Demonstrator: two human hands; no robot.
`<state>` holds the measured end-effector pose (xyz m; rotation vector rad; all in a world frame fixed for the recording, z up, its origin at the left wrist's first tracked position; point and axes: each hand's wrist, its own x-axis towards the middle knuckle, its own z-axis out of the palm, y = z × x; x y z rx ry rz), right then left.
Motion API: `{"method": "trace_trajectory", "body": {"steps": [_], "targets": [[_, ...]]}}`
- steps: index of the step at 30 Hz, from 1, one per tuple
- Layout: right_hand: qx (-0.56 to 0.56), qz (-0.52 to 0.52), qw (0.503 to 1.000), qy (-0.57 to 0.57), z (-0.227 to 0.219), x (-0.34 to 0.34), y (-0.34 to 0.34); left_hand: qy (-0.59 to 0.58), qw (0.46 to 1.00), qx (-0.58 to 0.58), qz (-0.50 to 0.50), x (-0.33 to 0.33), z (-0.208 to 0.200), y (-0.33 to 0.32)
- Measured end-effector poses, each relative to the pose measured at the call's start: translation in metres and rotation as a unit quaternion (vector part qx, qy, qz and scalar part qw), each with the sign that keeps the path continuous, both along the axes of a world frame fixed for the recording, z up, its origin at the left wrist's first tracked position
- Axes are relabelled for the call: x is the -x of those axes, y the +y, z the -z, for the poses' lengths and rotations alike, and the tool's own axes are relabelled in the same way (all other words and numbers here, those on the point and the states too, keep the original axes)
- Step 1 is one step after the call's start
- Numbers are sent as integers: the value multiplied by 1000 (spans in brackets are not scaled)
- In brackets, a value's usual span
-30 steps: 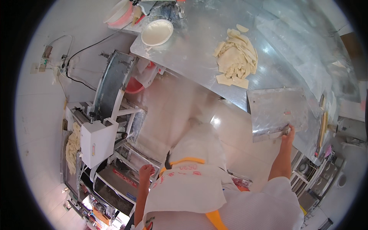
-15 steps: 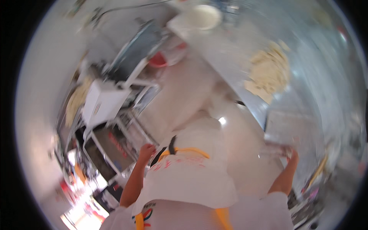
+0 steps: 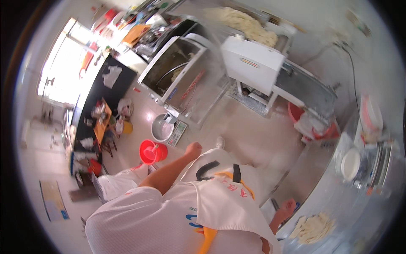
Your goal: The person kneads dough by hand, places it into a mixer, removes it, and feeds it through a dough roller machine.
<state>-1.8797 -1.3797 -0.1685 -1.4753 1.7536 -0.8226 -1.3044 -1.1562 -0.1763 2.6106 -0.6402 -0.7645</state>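
My left hand [image 3: 194,149] is curled closed over the floor, with nothing showing in it. Beyond it to the left are a digital scale [image 3: 177,133], a steel bowl [image 3: 159,130] and a red bucket [image 3: 153,152] with a pink scoop inside. Low on the right, my right hand [image 3: 287,206] is closed beside the edge of a metal worktable [image 3: 338,199]. A small dark blue bit shows by its fingers; I cannot make out what it is. Near this hand, a pale heap of dough [image 3: 313,228] lies on the worktable.
Ahead stands a dough mixer [image 3: 169,72] with an open tub. Right of it is a white machine [image 3: 252,63] with dough [image 3: 245,23] behind it and a grey conveyor [image 3: 308,91]. A white bowl [image 3: 350,164] sits on the worktable. A black counter [image 3: 101,93] runs along the left.
My view has swung left, away from the worktable and toward the mixer and window. The scale, steel bowl and red bucket have come into sight. The dough heap is now at the lower right.
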Motion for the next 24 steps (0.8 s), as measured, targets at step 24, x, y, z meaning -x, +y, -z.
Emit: {"method": "trace_trajectory", "body": {"steps": [24], "targets": [[165,-594,787,-8,-165,-914,-156,-77,799,171,-571,-534,16,53]]}}
